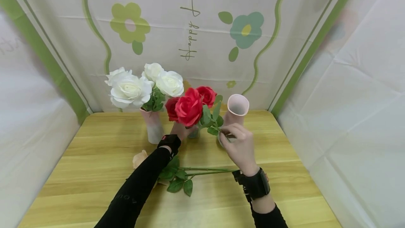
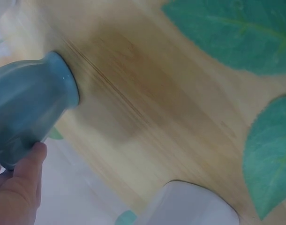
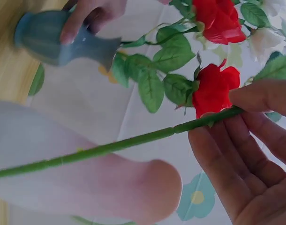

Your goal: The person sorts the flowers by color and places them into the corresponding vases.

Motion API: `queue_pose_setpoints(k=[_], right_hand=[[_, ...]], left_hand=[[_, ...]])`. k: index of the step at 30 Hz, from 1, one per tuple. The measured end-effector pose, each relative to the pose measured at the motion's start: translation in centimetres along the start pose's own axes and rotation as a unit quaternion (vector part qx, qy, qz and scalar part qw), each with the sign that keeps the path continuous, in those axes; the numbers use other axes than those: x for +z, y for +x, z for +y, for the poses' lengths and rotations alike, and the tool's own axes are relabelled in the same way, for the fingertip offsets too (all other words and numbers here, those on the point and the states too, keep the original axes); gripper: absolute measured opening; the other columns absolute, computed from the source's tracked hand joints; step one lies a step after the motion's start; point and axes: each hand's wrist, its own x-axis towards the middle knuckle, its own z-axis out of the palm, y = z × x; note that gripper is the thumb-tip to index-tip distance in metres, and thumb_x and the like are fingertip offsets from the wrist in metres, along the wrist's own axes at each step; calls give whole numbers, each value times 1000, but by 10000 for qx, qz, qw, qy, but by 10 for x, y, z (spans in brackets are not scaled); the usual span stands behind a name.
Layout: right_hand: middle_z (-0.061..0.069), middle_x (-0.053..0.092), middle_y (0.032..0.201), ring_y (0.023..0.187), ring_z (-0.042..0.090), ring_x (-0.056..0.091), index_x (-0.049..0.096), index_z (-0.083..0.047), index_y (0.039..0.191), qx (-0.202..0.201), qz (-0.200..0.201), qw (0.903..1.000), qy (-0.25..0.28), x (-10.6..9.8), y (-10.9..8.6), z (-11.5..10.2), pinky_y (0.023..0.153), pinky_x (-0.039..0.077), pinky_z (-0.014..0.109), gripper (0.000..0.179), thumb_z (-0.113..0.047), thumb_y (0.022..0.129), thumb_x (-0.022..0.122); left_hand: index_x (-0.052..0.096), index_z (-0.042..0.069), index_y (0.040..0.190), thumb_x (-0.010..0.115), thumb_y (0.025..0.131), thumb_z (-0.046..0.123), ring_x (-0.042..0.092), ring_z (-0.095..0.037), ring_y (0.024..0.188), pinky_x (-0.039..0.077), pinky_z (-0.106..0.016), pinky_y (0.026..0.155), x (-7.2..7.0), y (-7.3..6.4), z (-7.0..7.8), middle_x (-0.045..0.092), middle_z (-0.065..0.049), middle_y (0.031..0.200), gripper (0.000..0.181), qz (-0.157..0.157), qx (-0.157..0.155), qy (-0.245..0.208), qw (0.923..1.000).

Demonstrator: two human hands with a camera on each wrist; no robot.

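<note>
My left hand (image 1: 182,130) grips a blue-grey vase (image 2: 33,89), its thumb and fingers around the narrower upper part. In the head view the hand and red roses (image 1: 189,107) mostly hide this vase. Leafy stems with red roses (image 3: 215,89) rise from its mouth in the right wrist view. My right hand (image 1: 242,147) pinches a long green flower stem (image 3: 138,138) between thumb and fingers. That stem slants across the right wrist view, in front of a pink-and-white vase (image 3: 101,187). Its flower head cannot be singled out among the roses.
A pink-and-white vase (image 1: 155,129) with white roses (image 1: 131,90) stands at the back left. The wide-mouthed pink vase (image 1: 238,105) is beyond my right hand. Cut-length stems (image 1: 205,170) with leaves and a peach rose (image 1: 139,158) lie on the wooden table (image 1: 95,171); cloth walls surround it.
</note>
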Motion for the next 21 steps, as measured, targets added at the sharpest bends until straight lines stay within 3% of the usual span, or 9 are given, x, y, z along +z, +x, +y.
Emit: queue_pose_setpoints(k=[1, 4, 12, 13, 15, 19, 21], right_hand=[[6, 68, 87, 76, 16, 67, 74, -2, 87, 1, 20, 9999, 100, 2, 1, -1, 63, 58, 28, 11, 6, 80, 72], [8, 68, 88, 75, 19, 67, 71, 0, 90, 39, 58, 9995, 323, 6, 3, -4, 62, 59, 31, 14, 9, 80, 70], [12, 66, 82, 71, 24, 68, 69, 2, 91, 538, 266, 9963, 608, 14, 9, -15, 58, 59, 35, 18, 14, 78, 74], [14, 66, 81, 70, 25, 68, 69, 3, 90, 578, 305, 9959, 623, 14, 10, -19, 57, 59, 35, 18, 15, 78, 74], [17, 66, 80, 69, 28, 68, 67, 7, 89, 647, 381, 9948, 693, 13, 14, -27, 56, 59, 37, 16, 17, 78, 73], [24, 65, 82, 68, 34, 68, 63, 13, 96, 832, 489, 9908, 948, 10, 21, -42, 56, 59, 38, 19, 19, 79, 69], [25, 64, 83, 69, 36, 68, 61, 15, 100, 972, 503, 9882, 1076, 9, 24, -45, 58, 59, 38, 21, 19, 80, 68]], left_hand=[[39, 2, 146, 82, 83, 17, 44, -30, 130, 34, -42, 109, 0, -2, -4, 48, -17, 140, 78, 172, 197, 848, 9961], [38, 0, 145, 81, 84, 23, 43, -37, 130, 34, -50, 108, 0, -3, -11, 46, -22, 141, 78, 155, 497, 1099, 9926], [49, -9, 135, 79, 86, 26, 48, -42, 123, 40, -51, 103, 0, -2, -12, 52, -29, 132, 68, 88, 13, 1357, 9907], [49, -9, 135, 78, 86, 28, 49, -41, 123, 40, -50, 103, -2, -5, -5, 53, -28, 132, 68, 70, 48, 1397, 9902], [49, -9, 135, 78, 86, 29, 49, -41, 124, 40, -50, 103, -2, -5, -4, 53, -28, 132, 68, 72, 34, 1420, 9898], [51, -8, 133, 79, 85, 28, 51, -41, 121, 42, -50, 100, -2, -6, -4, 55, -27, 129, 66, 122, 128, 1449, 9893], [52, -9, 131, 80, 85, 25, 51, -41, 120, 43, -50, 99, 1, -3, -11, 56, -27, 127, 64, 159, 125, 1447, 9893]])
